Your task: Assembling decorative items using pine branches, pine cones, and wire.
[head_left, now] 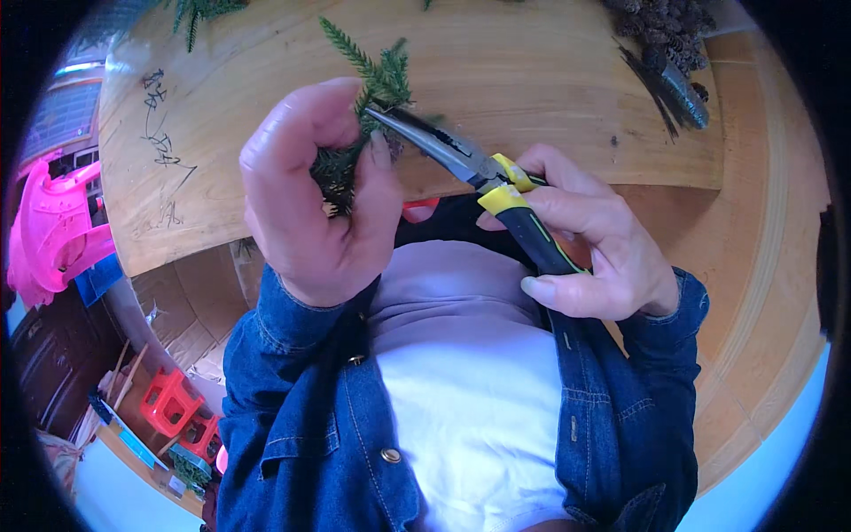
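A green pine-like sprig (387,78) is pinched between the thumb and curled fingers of my left hand (297,195), just over the table's near edge. Its needled tips stick up past the fingers, and more of it shows dark green inside the palm. My right hand (612,244) is wrapped round the black and yellow handles of long-nose pliers (465,161). The pliers' narrow jaws slant up and left, their tips against the sprig beside my left fingertips. Whether the jaws grip a wire or a stem there is too small to make out.
Pine cones (665,31) lie heaped at the table's far right, beside a bundle of dark wires (651,89). More green sprigs (199,16) lie at the far left of the wooden table (532,102). A pink plastic chair (58,230) and red stools (173,403) stand left.
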A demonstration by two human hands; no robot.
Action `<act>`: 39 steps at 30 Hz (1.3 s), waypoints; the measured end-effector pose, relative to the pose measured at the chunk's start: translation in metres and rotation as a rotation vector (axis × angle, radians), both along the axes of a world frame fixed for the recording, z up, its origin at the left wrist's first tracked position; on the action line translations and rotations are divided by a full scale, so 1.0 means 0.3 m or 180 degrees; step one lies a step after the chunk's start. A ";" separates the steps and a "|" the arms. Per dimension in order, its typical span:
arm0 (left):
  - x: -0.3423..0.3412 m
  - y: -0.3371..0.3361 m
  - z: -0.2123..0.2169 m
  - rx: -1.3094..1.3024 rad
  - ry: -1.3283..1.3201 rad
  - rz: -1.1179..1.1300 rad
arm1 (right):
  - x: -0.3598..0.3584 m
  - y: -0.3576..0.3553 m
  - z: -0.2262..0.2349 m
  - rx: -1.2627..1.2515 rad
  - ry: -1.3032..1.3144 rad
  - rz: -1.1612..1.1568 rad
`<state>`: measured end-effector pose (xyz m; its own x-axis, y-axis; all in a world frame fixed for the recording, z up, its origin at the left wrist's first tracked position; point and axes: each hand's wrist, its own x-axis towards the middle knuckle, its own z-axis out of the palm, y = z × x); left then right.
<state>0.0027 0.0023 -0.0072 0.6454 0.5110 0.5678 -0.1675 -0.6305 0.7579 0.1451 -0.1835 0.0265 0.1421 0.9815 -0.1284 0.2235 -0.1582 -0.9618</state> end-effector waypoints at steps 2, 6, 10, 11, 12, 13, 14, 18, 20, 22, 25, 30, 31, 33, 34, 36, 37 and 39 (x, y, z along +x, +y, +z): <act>0.008 0.000 -0.007 0.0287 -0.0075 0.0036 | -0.001 0.003 -0.002 0.0007 -0.0020 0.0011; 0.004 0.011 -0.023 0.0417 -0.0097 -0.0019 | -0.012 0.006 -0.009 -0.0040 0.0076 -0.0070; 0.008 0.017 -0.029 0.0482 -0.0107 -0.0030 | -0.015 0.016 0.000 -0.0084 0.0249 -0.0154; 0.008 0.018 -0.028 0.0485 -0.0115 -0.0041 | -0.016 0.017 0.002 -0.0104 0.0314 -0.0176; 0.008 0.019 -0.026 0.0525 -0.0092 -0.0036 | -0.015 0.017 0.003 -0.0101 0.0307 -0.0188; 0.008 0.021 -0.024 0.0564 -0.0068 -0.0031 | -0.015 0.019 0.002 -0.0164 0.0162 -0.0148; 0.008 0.021 -0.023 0.0603 -0.0044 -0.0025 | -0.013 0.020 0.000 -0.0228 0.0017 -0.0108; 0.009 0.013 -0.012 0.0548 -0.0024 0.0001 | -0.018 0.018 -0.011 -0.0201 -0.0339 -0.0051; 0.006 0.007 -0.012 0.0481 -0.0004 0.0027 | -0.024 0.017 -0.022 -0.0148 -0.0459 -0.0064; 0.005 0.002 -0.008 0.0330 0.0043 0.0105 | -0.033 0.016 -0.042 0.0064 -0.0342 -0.0190; 0.005 -0.009 0.016 -0.0395 -0.0148 0.0020 | -0.038 0.016 -0.032 0.0311 -0.0224 -0.0297; -0.002 0.016 0.064 -0.1914 -0.0094 0.0028 | -0.043 0.017 -0.014 0.0569 0.0050 -0.0550; -0.002 0.032 0.062 -0.1912 -0.0098 0.0024 | -0.041 0.012 -0.018 0.0551 0.0114 -0.0668; -0.014 0.087 0.069 -0.2328 -0.0010 -0.0140 | -0.037 -0.001 -0.011 0.0461 0.0231 -0.0795; -0.020 0.110 0.069 -0.2538 0.0037 -0.0220 | -0.032 -0.012 -0.010 0.0355 0.0349 -0.0938; -0.019 0.130 0.089 -0.2647 0.0032 -0.0256 | -0.026 -0.055 0.008 0.0281 0.0426 -0.1104; -0.022 0.143 0.086 -0.2789 0.0055 -0.0260 | -0.022 -0.075 -0.007 0.0352 0.0395 -0.1263; -0.037 0.172 0.090 -0.2930 0.0068 -0.0276 | -0.014 -0.113 -0.038 0.0497 0.0323 -0.1596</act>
<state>-0.0085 0.0540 0.0198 0.7081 0.7043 -0.0508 -0.1661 0.2360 0.9575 0.1407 -0.2176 0.0153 0.5931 0.8048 -0.0238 0.0618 -0.0750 -0.9953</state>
